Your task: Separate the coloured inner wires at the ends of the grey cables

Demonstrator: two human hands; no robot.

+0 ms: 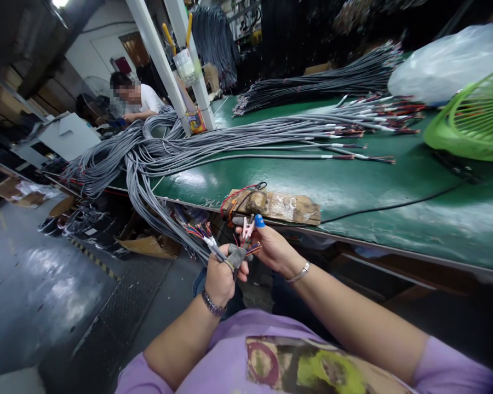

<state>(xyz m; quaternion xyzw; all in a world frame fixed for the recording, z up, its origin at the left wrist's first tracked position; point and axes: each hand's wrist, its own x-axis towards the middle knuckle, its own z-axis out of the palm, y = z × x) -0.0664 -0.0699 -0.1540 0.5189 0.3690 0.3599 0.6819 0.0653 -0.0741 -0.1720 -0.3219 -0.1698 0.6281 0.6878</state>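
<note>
My left hand (pixel 221 276) is closed around a grey cable end (pixel 212 246) whose stripped coloured wires fan out above the fist. A grey finger cot covers one fingertip. My right hand (pixel 271 246) pinches the coloured wire tips (pixel 252 249) of that cable, with a blue cot on one fingertip. Small red and white clips (pixel 246 227) sit between the two hands. Both hands hover just in front of the green table's edge (pixel 353 235), below a taped brown block (pixel 279 207) with red and black leads.
Bundles of grey cables (pixel 230 145) sprawl over the green table and hang off its left edge. A green fan guard (pixel 474 117) and a plastic bag (pixel 447 63) lie at the right. A black cord (pixel 394 205) crosses the table. Another person (pixel 135 98) sits far left.
</note>
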